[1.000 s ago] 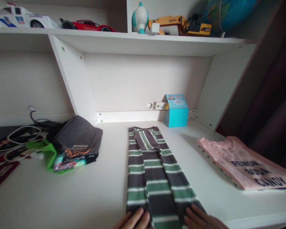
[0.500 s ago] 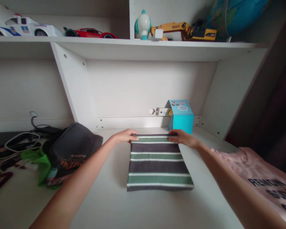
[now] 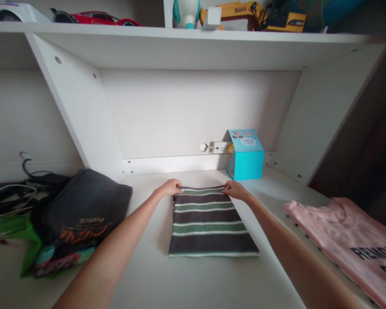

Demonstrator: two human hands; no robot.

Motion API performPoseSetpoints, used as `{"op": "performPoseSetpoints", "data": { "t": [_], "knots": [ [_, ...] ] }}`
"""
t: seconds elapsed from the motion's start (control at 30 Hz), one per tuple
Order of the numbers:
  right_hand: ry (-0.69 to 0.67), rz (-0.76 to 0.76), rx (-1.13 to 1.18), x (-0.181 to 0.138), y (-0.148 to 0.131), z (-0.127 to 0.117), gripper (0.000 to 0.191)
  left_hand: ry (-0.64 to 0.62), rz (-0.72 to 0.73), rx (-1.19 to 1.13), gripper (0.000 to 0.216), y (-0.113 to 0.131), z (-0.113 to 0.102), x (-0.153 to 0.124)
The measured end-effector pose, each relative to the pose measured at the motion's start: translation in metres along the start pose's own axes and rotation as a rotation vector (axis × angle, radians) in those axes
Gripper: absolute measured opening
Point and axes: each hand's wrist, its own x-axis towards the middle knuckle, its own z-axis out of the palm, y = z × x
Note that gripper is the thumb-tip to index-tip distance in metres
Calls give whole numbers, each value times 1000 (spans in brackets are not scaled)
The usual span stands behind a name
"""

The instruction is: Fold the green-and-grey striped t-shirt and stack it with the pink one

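- Currently, the folded striped garment lies flat on the white counter, in the middle, between the pile of dark clothes on the left and the pink T-shirt on the right.
- Left hand: fingers curled over the far left corner of the garment, grip closed on the fabric edge.
- Right hand: fingers pinched on the far right corner, grip closed on the same edge.
- Both forearms reach across the counter on either side of the garment; the turquoise box stands just beyond the right hand, apart from it.
- Risk, judged: uneven pull between the two hands would skew the top layer and break the alignment of the stacked edges.
- Risk, judged: a release before the fold is pressed flat may let the upper layers spring open.
- Risk, judged: a forward push could drive the right hand into the turquoise box.
- Change from half a second ago: the hands hold the same corners; the garment looks narrower at its far edge, and the camera has tilted down, cropping the toys on the shelf.
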Motion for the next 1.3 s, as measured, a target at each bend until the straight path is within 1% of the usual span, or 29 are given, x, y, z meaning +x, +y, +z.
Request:
{"op": "performPoseSetpoints", "data": {
  "t": [0.07, 0.13, 0.27, 0.37, 0.47, 0.53, 0.57, 0.63, 0.7, 0.77, 0.83, 0.87, 0.9, 0.97, 1.0, 1.03, 1.07, 1.13, 1.2, 1.23, 1.3],
  "knots": [
    [9, 15, -43, 3, 4, 6, 28, 31, -7, 32, 25, -4, 12, 1],
    [6, 28, -65, 4, 5, 9, 28, 32, -12, 58, 31, -4, 16, 0],
    [11, 39, -60, -5, 0, 11, 30, -67, -22, 87, 23, 4, 7, -11],
    [48, 16, -31, -17, -7, 9, 30, -117, -12, 106, 18, 12, 0, -22],
    [131, -49, 11, -30, -18, -7, 27, -111, 28, 105, 20, 23, -12, -32],
    [227, -120, 47, -43, -28, -29, 25, -66, 72, 82, 23, 36, -27, -39],
    [289, -165, 69, -51, -34, -42, 24, -19, 111, 52, 25, 44, -37, -44],
    [424, -275, 116, -74, -47, -70, 22, 101, 234, -54, 29, 62, -60, -55],
    [542, -400, 154, -105, -60, -89, 20, 222, 362, -148, 33, 78, -81, -69],
    [616, -517, 166, -144, -72, -94, 18, 295, 430, -137, 30, 86, -94, -85],
    [615, -611, 138, -185, -82, -85, 13, 308, 458, -28, 22, 84, -94, -99],
    [556, -654, 108, -205, -85, -77, 11, 281, 470, 35, 19, 80, -91, -105],
    [442, -694, 70, -222, -88, -68, 10, 225, 477, 101, 18, 74, -85, -111],
    [108, -745, -8, -246, -88, -52, 8, 60, 446, 239, 23, 63, -69, -123],
    [-49, -744, -43, -251, -85, -46, 8, -23, 415, 296, 28, 59, -60, -129],
    [-155, -723, -76, -252, -81, -42, 11, -85, 390, 332, 33, 59, -50, -136],
    [-192, -687, -102, -248, -76, -38, 15, -116, 387, 340, 36, 63, -39, -144],
    [-112, -604, -146, -230, -62, -32, 24, -108, 450, 275, 37, 78, -15, -162],
    [-24, -547, -186, -204, -46, -24, 29, -93, 561, 193, 37, 101, 11, -181],
    [-14, -534, -202, -192, -38, -18, 30, -99, 606, 181, 39, 112, 24, -190],
    [-20, -518, -242, -175, -26, -6, 31, -118, 652, 224, 44, 128, 44, -205]
  ]
}}
